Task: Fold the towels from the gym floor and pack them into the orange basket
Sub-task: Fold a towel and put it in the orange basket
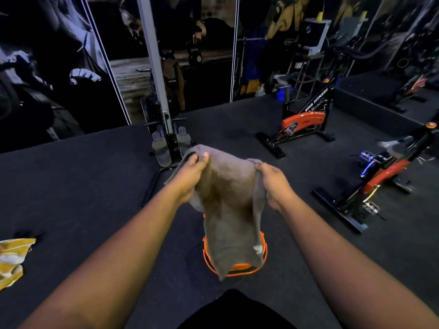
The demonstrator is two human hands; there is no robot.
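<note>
A grey-brown towel (229, 210) hangs in the air in front of me, held up by its top edge. My left hand (191, 176) grips the towel's upper left corner, fingers curled round the cloth. My right hand (275, 182) pinches the upper right edge. The towel droops down over the orange basket (237, 268), which stands on the dark gym floor directly below and is mostly hidden by the cloth. A yellow towel (13, 260) lies crumpled on the floor at the far left.
A rowing machine (166, 143) stands upright just beyond the towel. Two orange-and-black exercise bikes (301, 124) (384, 176) occupy the right side. Mirrored and postered walls close the back. Dark floor mat (83, 186) stretches to the left.
</note>
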